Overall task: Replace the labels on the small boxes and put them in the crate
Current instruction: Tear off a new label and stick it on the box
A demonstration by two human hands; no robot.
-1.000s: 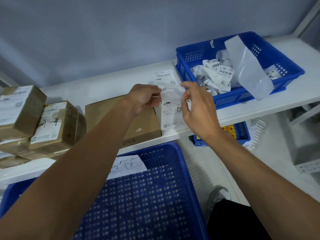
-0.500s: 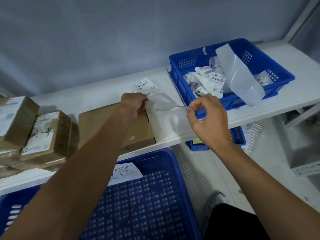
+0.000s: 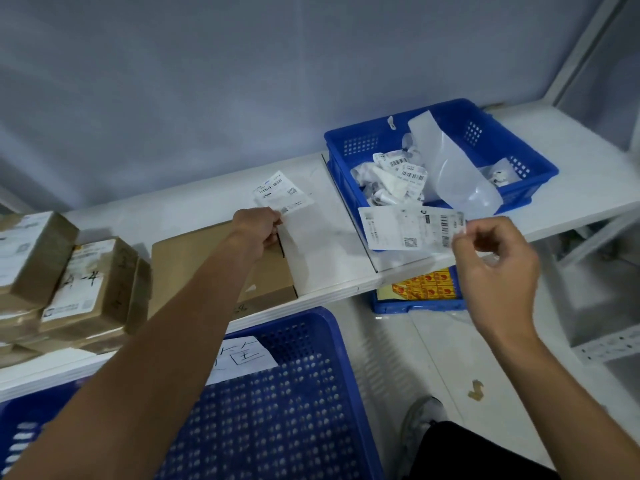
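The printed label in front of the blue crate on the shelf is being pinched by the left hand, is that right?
Not quite: the right hand pinches that label, not the left. The head view shows it in front of the blue crate on the shelf, while the left hand holds other labels beside a flat cardboard box.

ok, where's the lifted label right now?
Head view, right of centre: the right hand pinches the label in the air, in front of the small blue bin.
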